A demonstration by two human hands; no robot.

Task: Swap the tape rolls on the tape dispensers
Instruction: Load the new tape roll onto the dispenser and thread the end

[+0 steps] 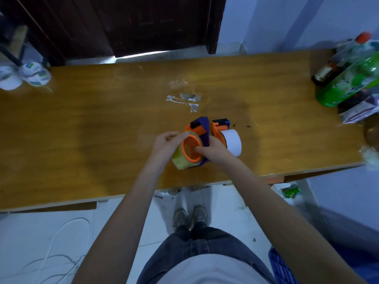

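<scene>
Centrally on the wooden table, two tape dispensers stand side by side. The near dispenser, purple and orange, is gripped by the right hand, whose thumb is pressed into the orange hub. A yellowish clear tape roll is seated on that hub and is clasped at its outer edge by the left hand. Just beside it, a white roll is mounted on the second dispenser. Bottles are grouped at the far right corner.
</scene>
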